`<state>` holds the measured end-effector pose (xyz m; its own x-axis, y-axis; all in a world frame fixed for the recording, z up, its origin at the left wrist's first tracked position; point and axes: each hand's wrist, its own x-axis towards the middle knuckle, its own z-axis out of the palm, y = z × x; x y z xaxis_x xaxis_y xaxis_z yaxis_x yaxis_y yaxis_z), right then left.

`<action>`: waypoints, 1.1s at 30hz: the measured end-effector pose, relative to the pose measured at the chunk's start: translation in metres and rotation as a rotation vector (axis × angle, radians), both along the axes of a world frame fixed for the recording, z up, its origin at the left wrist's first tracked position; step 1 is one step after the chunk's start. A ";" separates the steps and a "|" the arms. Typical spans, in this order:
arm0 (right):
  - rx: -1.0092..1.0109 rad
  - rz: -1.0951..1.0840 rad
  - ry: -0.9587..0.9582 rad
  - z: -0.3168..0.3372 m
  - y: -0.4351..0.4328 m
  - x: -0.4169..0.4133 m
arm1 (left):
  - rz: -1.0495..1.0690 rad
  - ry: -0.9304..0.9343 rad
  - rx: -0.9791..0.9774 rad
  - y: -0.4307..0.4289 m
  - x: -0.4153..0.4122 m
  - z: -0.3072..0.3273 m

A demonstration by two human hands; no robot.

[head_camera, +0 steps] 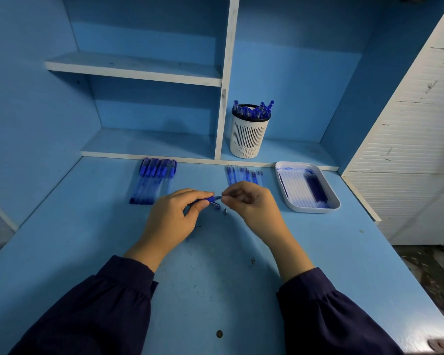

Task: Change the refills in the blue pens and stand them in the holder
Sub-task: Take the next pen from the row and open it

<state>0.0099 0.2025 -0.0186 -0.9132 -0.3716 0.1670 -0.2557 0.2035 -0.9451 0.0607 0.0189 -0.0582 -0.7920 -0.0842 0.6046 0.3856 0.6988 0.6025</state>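
— What is being held just now?

— A blue pen (210, 199) is being gripped in the curled fingers of the left hand (174, 216). Its free end is being pinched between the thumb and fingertips of the right hand (251, 203). Whether a refill is being pinched there cannot be told.

— How is the pen being pointed?

— It is being held crosswise just above the desk (215, 290), its long axis running from one hand to the other.

— Is anything lying under the hands?

— A small grey tip (225, 211) and a blue piece (217, 206), probably parts of this pen, are lying on the desk just below the pinch.

— Where are the fresh refills being kept?

— A row of refills (244, 174) is lying just beyond the right hand, with a white tray (312, 210) further to its right. A row of pens (153, 180) is lying beyond the left hand. The right hand is nearer the refills, so it is probably being readied for that reach.

— And the holder?

— The holder (249, 139) is standing on the shelf well beyond the right hand, with pens upright in it.
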 end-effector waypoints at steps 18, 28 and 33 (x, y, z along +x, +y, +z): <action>-0.623 -0.378 0.038 0.020 -0.006 -0.019 | 0.038 0.120 0.091 0.011 -0.003 0.003; 0.059 -0.050 -0.051 0.019 -0.020 -0.099 | 0.116 0.184 0.029 0.009 -0.019 0.005; 0.426 -0.020 0.102 0.013 -0.037 -0.119 | 0.113 0.195 0.021 0.004 -0.026 0.003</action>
